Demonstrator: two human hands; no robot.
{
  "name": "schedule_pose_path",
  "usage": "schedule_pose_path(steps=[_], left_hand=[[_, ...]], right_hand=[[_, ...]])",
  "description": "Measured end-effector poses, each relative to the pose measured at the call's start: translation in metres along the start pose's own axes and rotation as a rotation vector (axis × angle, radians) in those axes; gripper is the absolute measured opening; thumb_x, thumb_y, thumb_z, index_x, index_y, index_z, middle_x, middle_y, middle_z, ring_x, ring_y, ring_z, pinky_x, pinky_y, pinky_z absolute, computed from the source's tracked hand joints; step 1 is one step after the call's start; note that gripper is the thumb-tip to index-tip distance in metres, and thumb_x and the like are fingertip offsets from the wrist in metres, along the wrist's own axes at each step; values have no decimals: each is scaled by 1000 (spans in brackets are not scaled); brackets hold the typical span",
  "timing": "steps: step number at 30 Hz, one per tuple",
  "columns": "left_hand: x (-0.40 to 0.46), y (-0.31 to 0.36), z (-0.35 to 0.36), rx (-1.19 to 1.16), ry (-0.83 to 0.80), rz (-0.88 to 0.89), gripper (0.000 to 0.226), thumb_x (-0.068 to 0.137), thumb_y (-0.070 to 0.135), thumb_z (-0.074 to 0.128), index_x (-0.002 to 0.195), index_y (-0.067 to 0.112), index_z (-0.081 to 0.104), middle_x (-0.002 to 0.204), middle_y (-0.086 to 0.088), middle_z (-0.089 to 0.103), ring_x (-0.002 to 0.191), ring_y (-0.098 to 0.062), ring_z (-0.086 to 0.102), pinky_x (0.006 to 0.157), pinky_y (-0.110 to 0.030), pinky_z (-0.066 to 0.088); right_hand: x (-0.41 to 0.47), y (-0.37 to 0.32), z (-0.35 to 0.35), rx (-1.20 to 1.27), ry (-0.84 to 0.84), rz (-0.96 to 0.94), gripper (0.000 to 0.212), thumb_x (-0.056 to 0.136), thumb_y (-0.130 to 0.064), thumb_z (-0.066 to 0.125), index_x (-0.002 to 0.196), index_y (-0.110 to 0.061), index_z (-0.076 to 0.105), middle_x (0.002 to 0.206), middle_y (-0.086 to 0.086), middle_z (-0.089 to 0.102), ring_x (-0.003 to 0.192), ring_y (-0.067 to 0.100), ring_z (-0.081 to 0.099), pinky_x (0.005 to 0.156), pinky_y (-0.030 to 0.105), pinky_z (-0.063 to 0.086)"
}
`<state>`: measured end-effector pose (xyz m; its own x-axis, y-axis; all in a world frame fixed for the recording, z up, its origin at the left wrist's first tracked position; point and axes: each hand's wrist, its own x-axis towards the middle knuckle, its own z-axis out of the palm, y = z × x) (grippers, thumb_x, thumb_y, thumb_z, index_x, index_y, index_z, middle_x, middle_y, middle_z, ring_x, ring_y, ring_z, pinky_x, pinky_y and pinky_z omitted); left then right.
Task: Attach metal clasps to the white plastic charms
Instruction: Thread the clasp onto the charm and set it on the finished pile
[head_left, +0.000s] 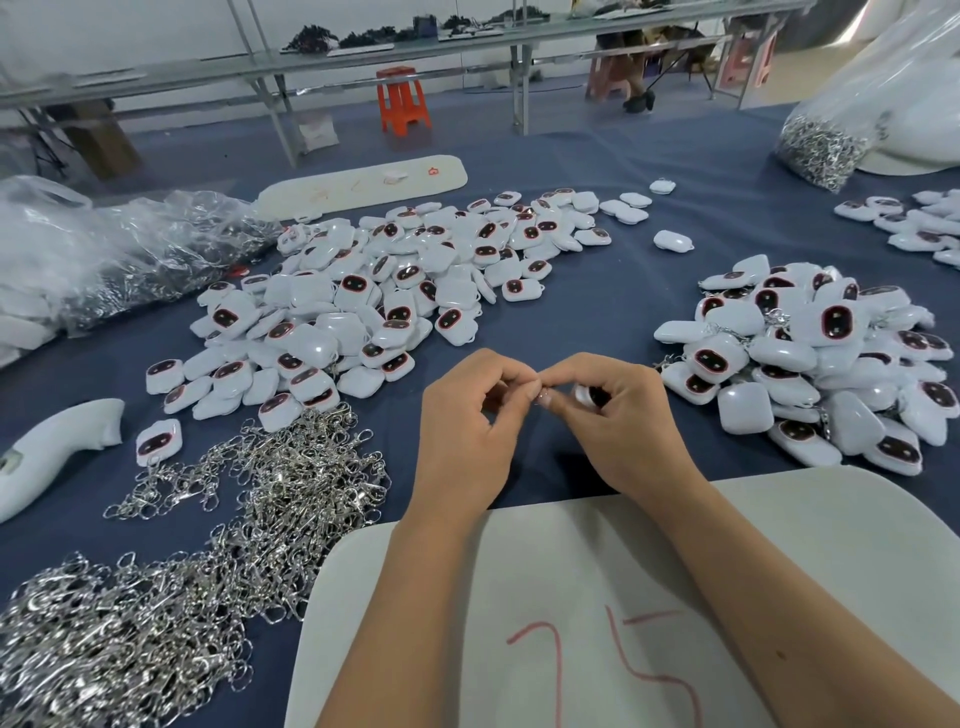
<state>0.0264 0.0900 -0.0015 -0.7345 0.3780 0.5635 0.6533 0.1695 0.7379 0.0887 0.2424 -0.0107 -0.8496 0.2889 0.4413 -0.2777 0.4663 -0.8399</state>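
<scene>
You are curling your right hand (618, 415) around a small white plastic charm with a dark face (586, 395), while your left hand (467, 415) is pinching a small silvery metal clasp (543, 397) just left of it, fingertips meeting between the hands above the dark blue cloth-covered table (597, 291).

Charm (586, 396) mostly hidden inside right hand (618, 415)

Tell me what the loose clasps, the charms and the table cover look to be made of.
Clasps: bright silvery metal, judging by sharp glints and thin wire links. Charms: glossy white plastic by the soft highlights on rounded shells, with dark red-rimmed faces. Table cover: matte dark blue, probably cloth or felt; no shine, weave too fine to tell.
</scene>
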Motion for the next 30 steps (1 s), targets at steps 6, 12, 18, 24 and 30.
schedule_pose_path(steps=[6,12,18,24,30], left_hand=[[0,2,-5,-30,-35,-15,14,90,10,71,84,23,74,85,13,71,86,-16,68,74,-25,52],[-1,0,-4,2,-48,-14,13,89,11,70,85,23,74,86,13,70,85,-16,67,73,-29,53],[-1,-3,-2,76,-62,-20,12,90,10,69,84,21,70,84,14,68,83,-13,64,71,-23,50],[0,-3,-3,54,-89,-41,13,90,9,70,83,20,70,83,14,68,82,-12,64,71,-18,47],[-1,-2,-1,54,-118,-86,16,93,6,66,83,18,68,81,12,68,80,-14,65,71,-23,50]], right_hand=[[1,-2,-3,7,-7,52,20,93,-5,74,94,-23,83,86,-10,77,85,14,71,78,25,54],[0,-5,-1,-67,-19,30,18,95,-1,71,94,-15,83,80,-12,72,80,7,66,74,11,42],[0,-7,-2,-136,-65,-6,18,97,-1,68,93,-13,81,77,-8,67,79,13,63,74,21,48],[-1,-8,-3,-78,-95,74,20,97,-2,66,88,-13,80,73,-8,66,72,6,59,70,16,44],[1,-7,-3,-66,-147,123,23,98,-5,66,82,-16,78,67,-6,63,65,5,52,63,18,40]])
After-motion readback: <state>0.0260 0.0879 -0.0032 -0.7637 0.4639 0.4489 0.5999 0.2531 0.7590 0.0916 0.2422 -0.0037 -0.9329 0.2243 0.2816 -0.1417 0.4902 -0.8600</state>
